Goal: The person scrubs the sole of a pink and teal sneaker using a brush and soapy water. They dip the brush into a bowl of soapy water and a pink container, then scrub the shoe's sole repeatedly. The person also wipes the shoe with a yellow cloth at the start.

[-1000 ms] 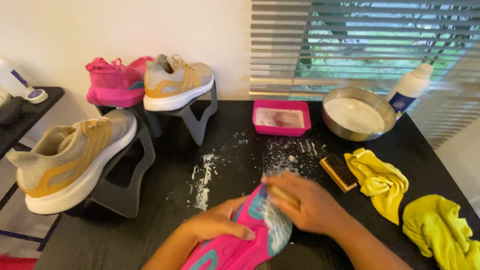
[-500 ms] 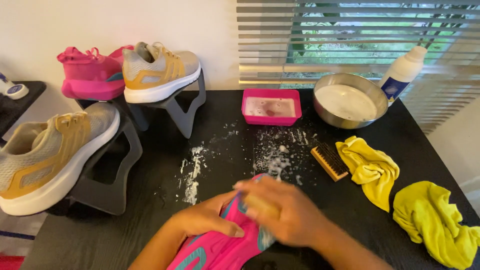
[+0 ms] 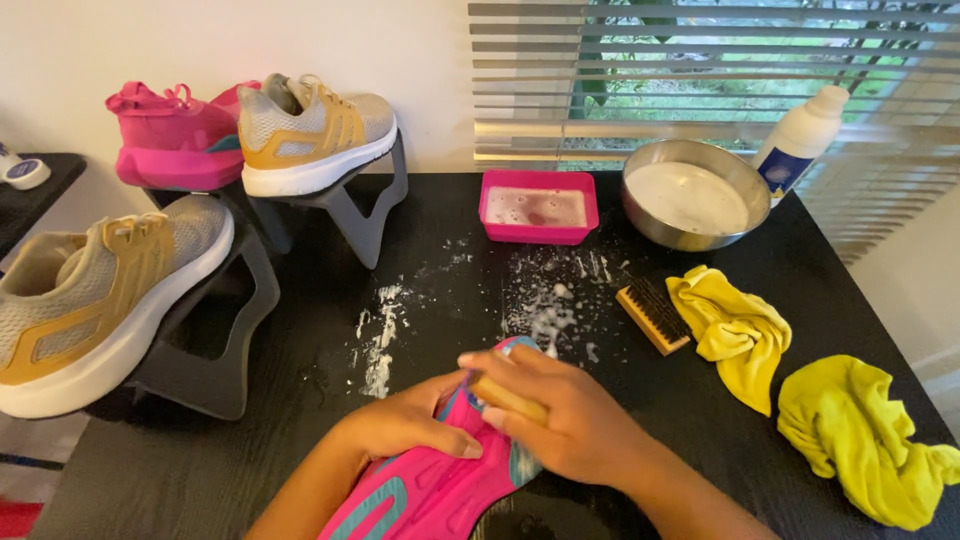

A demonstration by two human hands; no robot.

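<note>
Down at the near edge, the right hand [image 3: 570, 425] is closed tight around a small wooden-backed brush [image 3: 508, 398], pressing it onto the toe of a pink shoe [image 3: 440, 480]. The left hand [image 3: 400, 425] clasps that shoe from its side, thumb laid across the upper. The shoe lies on the black table [image 3: 300, 460], amid white foam smears [image 3: 380, 335]. Beyond, a second brush [image 3: 652, 315] lies just beside a yellow cloth [image 3: 735, 330]; farther back sit a pink tray [image 3: 538, 207] and a metal bowl [image 3: 693, 195].
</note>
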